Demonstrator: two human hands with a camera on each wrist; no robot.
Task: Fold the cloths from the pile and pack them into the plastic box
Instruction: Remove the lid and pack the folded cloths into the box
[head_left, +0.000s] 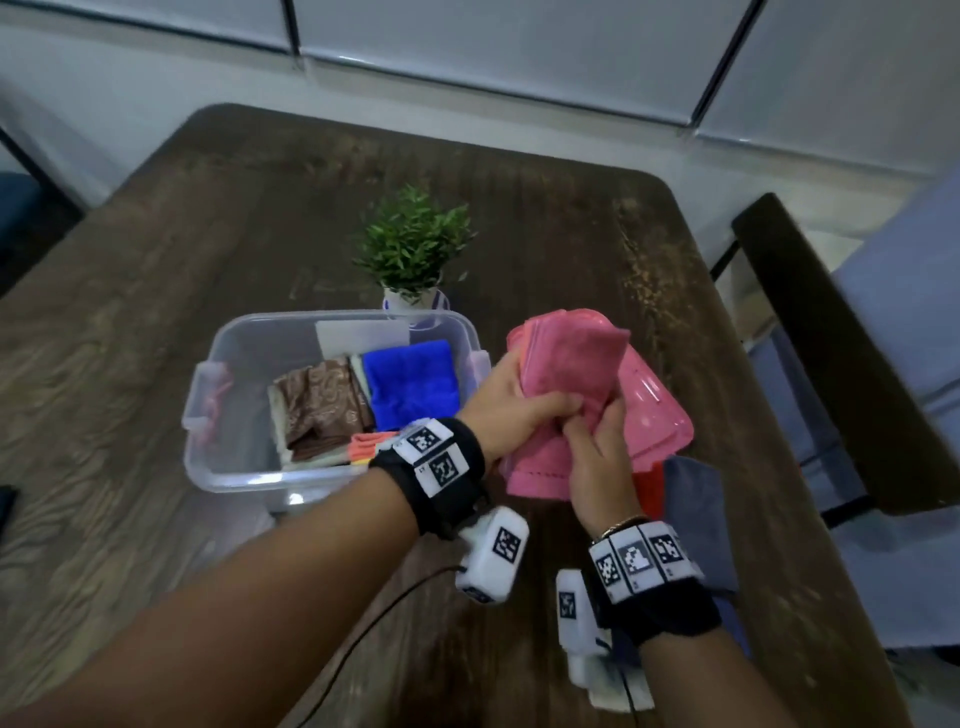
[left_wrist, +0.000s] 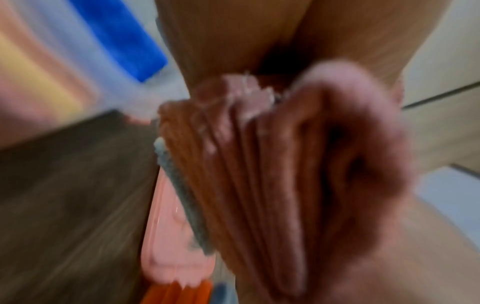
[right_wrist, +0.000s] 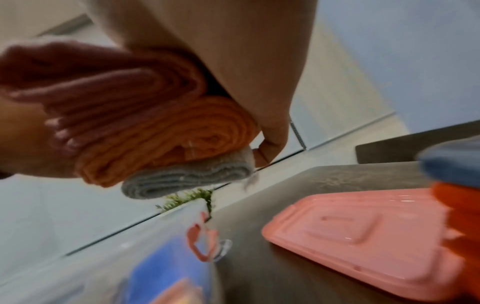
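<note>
Both hands hold one folded bundle of cloths in the air, just right of the clear plastic box (head_left: 203, 415). Its top is a pink cloth (head_left: 569, 358); the right wrist view shows an orange cloth (right_wrist: 161, 133) and a grey cloth (right_wrist: 187, 181) folded beneath it. My left hand (head_left: 524, 400) grips the bundle from the left, fingers curled over its near edge. My right hand (head_left: 592, 441) grips it from the near side. The box holds a blue cloth (head_left: 410, 384), a brown patterned cloth (head_left: 324, 410) and other folded ones. The pile's red cloth (head_left: 649, 488) and grey-blue cloth (head_left: 696, 499) lie by my right wrist.
The pink box lid (head_left: 660, 410) lies flat on the dark wooden table under the bundle. A small potted plant (head_left: 413, 249) stands just behind the box. A dark chair (head_left: 831, 338) is at the table's right edge. A black cable runs under my left forearm.
</note>
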